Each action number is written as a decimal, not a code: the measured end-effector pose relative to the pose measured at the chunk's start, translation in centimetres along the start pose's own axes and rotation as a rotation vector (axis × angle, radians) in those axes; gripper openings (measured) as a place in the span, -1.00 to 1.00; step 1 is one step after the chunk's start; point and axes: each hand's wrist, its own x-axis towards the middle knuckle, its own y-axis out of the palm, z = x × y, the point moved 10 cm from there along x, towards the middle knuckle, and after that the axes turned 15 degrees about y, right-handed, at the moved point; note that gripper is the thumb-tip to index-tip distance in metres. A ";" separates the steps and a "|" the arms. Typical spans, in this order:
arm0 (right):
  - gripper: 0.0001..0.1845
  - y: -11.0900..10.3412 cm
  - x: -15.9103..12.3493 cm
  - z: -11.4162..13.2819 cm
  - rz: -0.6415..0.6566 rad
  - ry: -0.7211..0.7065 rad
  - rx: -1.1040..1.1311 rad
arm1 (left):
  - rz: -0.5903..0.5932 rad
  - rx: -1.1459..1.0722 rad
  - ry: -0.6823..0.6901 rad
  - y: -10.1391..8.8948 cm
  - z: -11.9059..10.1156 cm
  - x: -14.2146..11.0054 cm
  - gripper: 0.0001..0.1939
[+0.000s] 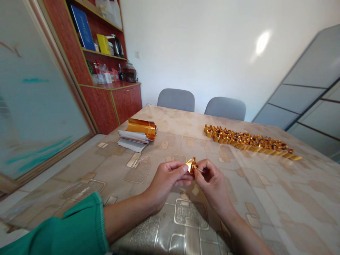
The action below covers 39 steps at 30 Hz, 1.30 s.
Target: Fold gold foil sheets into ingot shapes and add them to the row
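Between my two hands, above the near middle of the table, is a small piece of folded gold foil paper [191, 165]. My left hand [170, 179] pinches its left side between thumb and fingers. The right side is gripped by my right hand [210, 177], its thumb and forefinger pressed together. A little white shows at the right fingertips. To the right on the table lie several folded gold foil pieces [247, 140], set close together in a long slanting row. A stack of gold foil sheets [142, 128], curled over, rests at the left.
White-grey paper sheets [132, 140] lie against the gold stack. A patterned plastic cloth covers the table [164, 124]. Two grey chairs [176, 100] stand at its far side by the wall. A red-brown cabinet [102, 102] with shelves is at the back left.
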 end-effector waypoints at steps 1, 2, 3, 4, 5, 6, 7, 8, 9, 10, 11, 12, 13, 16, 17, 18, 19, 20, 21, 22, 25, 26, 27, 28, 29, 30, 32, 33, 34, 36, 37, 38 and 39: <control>-0.81 -0.1 0.0 -0.1 -0.003 0.008 0.001 | 0.003 0.005 0.003 0.0 0.0 0.0 -0.69; -0.82 -0.1 0.0 -0.1 -0.002 0.018 0.000 | 0.004 0.006 0.003 0.0 0.1 0.0 -0.68; -0.84 0.0 0.0 -0.1 0.004 0.025 -0.003 | 0.006 0.004 0.002 0.0 0.1 0.0 -0.68; -0.86 0.1 -0.1 -0.1 0.015 0.030 -0.008 | 0.008 -0.001 0.001 0.1 0.2 0.0 -0.68; -0.87 0.2 -0.1 -0.1 0.029 0.030 -0.010 | 0.010 -0.007 0.002 0.1 0.2 0.0 -0.69; -0.87 0.3 -0.2 0.0 0.045 0.028 -0.007 | 0.011 -0.012 0.005 0.1 0.1 0.0 -0.69; -0.87 0.4 -0.2 0.0 0.058 0.026 0.002 | 0.011 -0.016 0.009 0.1 0.1 0.0 -0.70; -0.87 0.5 -0.3 0.1 0.068 0.027 0.014 | 0.010 -0.018 0.013 0.1 0.1 0.0 -0.70; -0.86 0.5 -0.3 0.1 0.070 0.028 0.026 | 0.008 -0.017 0.015 0.1 0.1 0.0 -0.71; -0.85 0.5 -0.3 0.1 0.067 0.031 0.036 | 0.006 -0.016 0.017 0.1 0.1 0.0 -0.71; -0.84 0.4 -0.2 0.0 0.057 0.035 0.039 | 0.004 -0.013 0.017 0.0 0.1 0.0 -0.71; -0.83 0.2 -0.2 0.0 0.042 0.037 0.039 | 0.003 -0.008 0.018 0.0 0.1 0.0 -0.71; -0.81 0.1 -0.2 0.0 0.025 0.039 0.035 | 0.003 -0.001 0.019 0.0 0.1 -0.1 -0.70; -0.78 -0.2 -0.1 0.0 0.003 0.049 0.028 | 0.013 0.031 0.025 0.1 0.1 -0.2 -0.69; -0.77 -0.2 -0.1 0.0 0.010 0.055 0.032 | 0.019 0.043 0.027 0.1 0.1 -0.2 -0.69; -0.76 -0.1 0.0 -0.1 0.026 0.062 0.037 | 0.025 0.054 0.030 0.2 0.1 -0.2 -0.69; -0.75 0.0 0.0 -0.1 0.046 0.069 0.043 | 0.032 0.062 0.031 0.2 0.1 -0.2 -0.69; -0.74 0.1 0.1 -0.1 0.066 0.076 0.049 | 0.037 0.069 0.033 0.2 0.1 -0.2 -0.68; -0.74 0.2 0.1 -0.2 0.088 0.083 0.055 | 0.040 0.073 0.034 0.2 0.1 -0.2 -0.68; -0.74 0.3 0.1 -0.2 0.113 0.087 0.061 | 0.042 0.074 0.034 0.2 0.1 -0.1 -0.67; -0.75 0.6 0.2 -0.3 0.181 0.095 0.077 | 0.047 0.069 0.036 0.2 0.1 0.0 -0.67; -0.75 0.6 0.2 -0.3 0.193 0.095 0.078 | 0.048 0.067 0.034 0.3 0.1 0.0 -0.67; -0.75 0.6 0.2 -0.3 0.195 0.095 0.075 | 0.049 0.065 0.029 0.3 0.2 0.0 -0.68; -0.75 0.5 0.2 -0.2 0.190 0.093 0.070 | 0.049 0.062 0.022 0.3 0.2 0.0 -0.68; -0.75 0.4 0.2 -0.1 0.183 0.089 0.064 | 0.047 0.057 0.014 0.3 0.3 -0.1 -0.68; -0.75 0.3 0.2 0.0 0.182 0.083 0.059 | 0.044 0.049 0.006 0.3 0.3 -0.1 -0.68; -0.75 0.4 0.2 0.3 0.205 0.070 0.053 | 0.033 0.034 -0.006 0.2 0.5 -0.2 -0.68; -0.76 0.5 0.2 0.4 0.228 0.067 0.056 | 0.025 0.027 -0.008 0.1 0.5 -0.2 -0.67; -0.77 0.6 0.1 0.4 0.253 0.068 0.064 | 0.018 0.019 -0.009 0.0 0.5 -0.2 -0.67; -0.79 0.7 0.2 0.2 0.286 0.088 0.097 | 0.008 0.005 -0.012 -0.2 0.6 -0.1 -0.66; -0.80 0.6 0.3 0.0 0.289 0.107 0.123 | 0.005 -0.001 -0.014 -0.3 0.7 -0.1 -0.65; -0.79 0.5 0.4 -0.3 0.285 0.130 0.151 | 0.005 -0.004 -0.017 -0.3 0.7 0.0 -0.64; -0.78 0.5 0.5 -0.6 0.279 0.152 0.176 | 0.006 -0.005 -0.021 -0.3 0.8 0.0 -0.64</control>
